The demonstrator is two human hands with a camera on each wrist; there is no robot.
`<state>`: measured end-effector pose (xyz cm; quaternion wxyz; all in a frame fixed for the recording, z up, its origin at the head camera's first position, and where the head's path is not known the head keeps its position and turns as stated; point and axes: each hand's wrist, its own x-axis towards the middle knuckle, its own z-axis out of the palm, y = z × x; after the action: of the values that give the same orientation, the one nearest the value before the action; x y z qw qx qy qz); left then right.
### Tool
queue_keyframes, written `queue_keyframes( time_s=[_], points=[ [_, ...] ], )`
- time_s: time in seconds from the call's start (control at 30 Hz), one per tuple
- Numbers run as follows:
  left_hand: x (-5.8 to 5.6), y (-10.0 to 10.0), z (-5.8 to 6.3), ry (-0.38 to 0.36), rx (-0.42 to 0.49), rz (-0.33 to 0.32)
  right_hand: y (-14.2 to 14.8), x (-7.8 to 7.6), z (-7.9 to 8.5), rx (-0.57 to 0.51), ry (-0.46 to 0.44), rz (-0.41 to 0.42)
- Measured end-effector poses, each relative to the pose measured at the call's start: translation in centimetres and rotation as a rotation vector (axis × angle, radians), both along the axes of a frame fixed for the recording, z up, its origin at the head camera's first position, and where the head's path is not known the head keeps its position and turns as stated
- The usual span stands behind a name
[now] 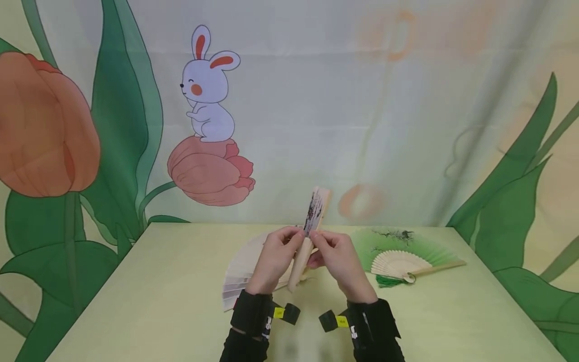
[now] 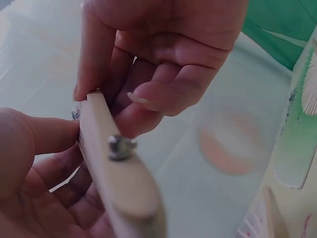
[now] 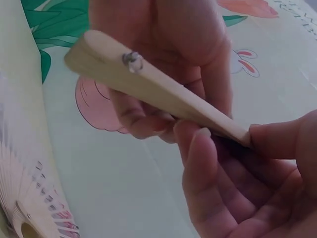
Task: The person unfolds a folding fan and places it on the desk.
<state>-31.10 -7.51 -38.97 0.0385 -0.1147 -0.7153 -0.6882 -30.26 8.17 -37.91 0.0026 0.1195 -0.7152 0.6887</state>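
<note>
A folded fan is held up between both hands, close over the table. Its closed wooden sticks point down toward the person, and the pale folded leaf with dark print rises above the fingers. My left hand pinches the fan from the left with thumb and fingers; my right hand pinches it from the right at about the same height. In the left wrist view a metal rivet shows near the rounded end of the sticks. The right wrist view shows the same closed sticks edge-on.
A spread whitish fan lies on the table behind the left hand, partly hidden by it. To the right lies a spread green fan with a green tassel. A printed cloth hangs behind the table.
</note>
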Motion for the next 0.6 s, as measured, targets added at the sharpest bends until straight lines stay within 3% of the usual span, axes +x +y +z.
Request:
queue_keyframes(
  time_s=[0.17, 0.37, 0.6],
  points=[
    [0.3, 0.3, -0.4, -0.007, 0.0, 0.003, 0.7, 0.2, -0.1, 0.024, -0.009, -0.007],
    [0.3, 0.0, 0.1, 0.003, -0.012, 0.004, 1.0, 0.2, 0.3, 0.015, -0.006, -0.009],
    [-0.2, -0.8, 0.2, 0.006, 0.045, -0.009, 0.9, 0.2, 0.6, -0.028, -0.003, -0.05]
  ],
)
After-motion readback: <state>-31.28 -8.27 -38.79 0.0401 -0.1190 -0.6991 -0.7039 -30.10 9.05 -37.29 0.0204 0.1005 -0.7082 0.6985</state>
